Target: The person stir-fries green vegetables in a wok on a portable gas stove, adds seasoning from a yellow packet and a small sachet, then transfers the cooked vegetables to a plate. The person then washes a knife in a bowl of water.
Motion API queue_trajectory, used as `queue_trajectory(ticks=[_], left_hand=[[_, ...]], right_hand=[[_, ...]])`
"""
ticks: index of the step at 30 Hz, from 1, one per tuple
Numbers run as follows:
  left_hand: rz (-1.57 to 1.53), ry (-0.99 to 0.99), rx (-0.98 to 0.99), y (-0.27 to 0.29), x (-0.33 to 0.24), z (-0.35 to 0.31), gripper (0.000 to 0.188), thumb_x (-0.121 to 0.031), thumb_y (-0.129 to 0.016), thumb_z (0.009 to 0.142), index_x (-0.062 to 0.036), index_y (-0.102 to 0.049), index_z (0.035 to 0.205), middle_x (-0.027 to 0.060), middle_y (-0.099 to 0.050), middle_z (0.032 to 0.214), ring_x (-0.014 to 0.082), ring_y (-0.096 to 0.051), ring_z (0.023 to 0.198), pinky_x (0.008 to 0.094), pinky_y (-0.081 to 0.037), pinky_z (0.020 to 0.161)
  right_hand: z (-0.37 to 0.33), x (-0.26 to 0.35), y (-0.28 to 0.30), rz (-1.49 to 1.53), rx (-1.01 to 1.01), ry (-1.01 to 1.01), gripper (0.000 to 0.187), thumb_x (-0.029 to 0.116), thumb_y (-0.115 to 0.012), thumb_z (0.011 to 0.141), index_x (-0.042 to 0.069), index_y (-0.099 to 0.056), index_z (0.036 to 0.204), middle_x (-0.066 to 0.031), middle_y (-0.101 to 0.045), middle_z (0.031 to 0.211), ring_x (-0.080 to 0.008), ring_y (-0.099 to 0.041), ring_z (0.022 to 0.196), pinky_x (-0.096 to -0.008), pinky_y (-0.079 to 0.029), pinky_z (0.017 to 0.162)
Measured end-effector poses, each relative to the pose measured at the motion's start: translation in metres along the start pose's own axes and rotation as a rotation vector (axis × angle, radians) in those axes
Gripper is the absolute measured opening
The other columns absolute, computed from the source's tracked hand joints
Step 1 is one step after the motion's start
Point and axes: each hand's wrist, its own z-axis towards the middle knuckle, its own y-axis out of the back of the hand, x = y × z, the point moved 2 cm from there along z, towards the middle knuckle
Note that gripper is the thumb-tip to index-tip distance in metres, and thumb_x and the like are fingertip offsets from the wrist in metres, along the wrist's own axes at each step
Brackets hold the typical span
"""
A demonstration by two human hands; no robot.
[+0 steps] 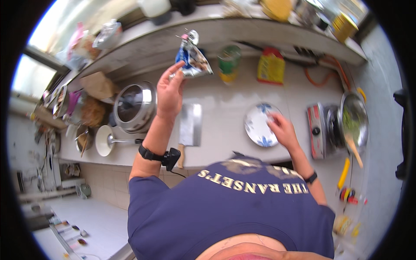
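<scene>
My left hand (170,89) is raised toward the back shelf, fingers and thumb closed on the lower left edge of a blue and silver foil packet (193,60). A pink clip or tie shows near the packet's top. Over the right side of a white plate with blue flowers (256,123) is my right hand (282,129), its fingers curled together. Whatever they pinch, if anything, is too small to make out. Below the packet, a cleaver (190,124) with a wooden handle lies flat on the counter.
At left stand a large round pot (138,108) and a white bowl (104,141) with a ladle. A green container (229,64) and a yellow-red bag (271,66) stand behind. At right, a portable stove (317,131) adjoins a wok (362,115) with greens and a wooden spatula.
</scene>
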Motion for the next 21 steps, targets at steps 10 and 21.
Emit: queue_trajectory(ticks=[10, 21], left_hand=[[0.346, 0.240, 0.352, -0.083, 0.085, -0.114, 0.029, -0.004, -0.057, 0.093, 0.0006, -0.060, 0.122, 0.0027, -0.063, 0.108, 0.0041, -0.053, 0.089, 0.0188, -0.043, 0.077], [0.667, 0.010, 0.547, -0.121, 0.104, -0.133, 0.030, -0.003, -0.063, 0.087, -0.0021, -0.063, 0.117, 0.0140, -0.067, 0.110, 0.0241, -0.065, 0.101, 0.0320, -0.048, 0.090]], right_hand=[[0.001, 0.092, 0.033, 0.062, -0.202, 0.311, 0.056, 0.040, -0.078, 0.079, 0.000, -0.055, 0.111, -0.0064, -0.061, 0.086, -0.0108, -0.058, 0.068, -0.0240, -0.049, 0.060], [-0.010, 0.063, 0.053, 0.041, -0.301, 0.269, 0.026, 0.024, -0.070, 0.086, -0.001, -0.065, 0.089, -0.0088, -0.064, 0.065, -0.0131, -0.061, 0.058, -0.0257, -0.048, 0.054]])
